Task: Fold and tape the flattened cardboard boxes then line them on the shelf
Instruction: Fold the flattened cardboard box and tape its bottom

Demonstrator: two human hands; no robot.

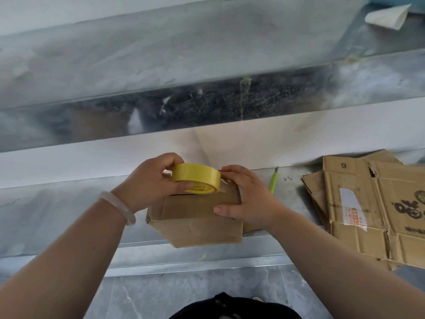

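A small folded cardboard box (197, 222) stands on the metal shelf (57, 217), jutting over its front edge. My left hand (149, 183) grips a yellow tape roll (195, 178) held on edge over the box's top. My right hand (248, 196) rests on the box's right top corner, fingertips by the roll and thumb pressed on the front flap. A stack of flattened cardboard boxes (372, 210) lies on the shelf to the right.
A green utility knife (273, 181) lies on the shelf between the box and the flat stack. A higher metal shelf (161, 61) hangs above, with crumpled white paper (388, 16) at its far right. Grey tiled floor (142, 293) shows below.
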